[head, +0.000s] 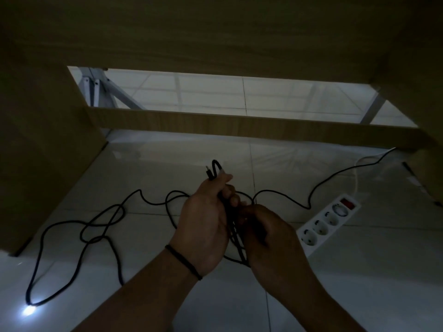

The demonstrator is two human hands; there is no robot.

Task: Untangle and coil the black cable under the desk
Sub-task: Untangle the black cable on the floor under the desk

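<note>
- Black cable [103,226] sprawls across the pale tiled floor [359,271] in the lower left and centre of the frame, in loose overlapping loops; one long loop reaches toward the lower left corner, next to a bright spot of reflected light.
- Several loops cross one another at left of centre, and where strands pass over or under each other cannot be told in the dim light.
- At the centre of the frame the left hand [206,221] grips a bundle of cable strands, fingers curled round them; a short bend of cable and its plug end [208,172] stick up above the thumb.
- A dark band [183,261] circles the left wrist.
- Just right of it, the right hand [268,236] holds the lower part of the same bundle, fingers curled toward the strands; the exact pinch is lost in shadow.
- From between the hands another run of cable arcs to the right and climbs toward the upper right, passing under the wooden crossbar [239,123] of the desk.
- A white power strip [328,221] lies on the floor at right of the hands, apart from them, with four sockets and a red switch at its far end; its white lead runs toward the upper right.
- Wooden desk panels [40,140] frame the scene at left, top and right.
</note>
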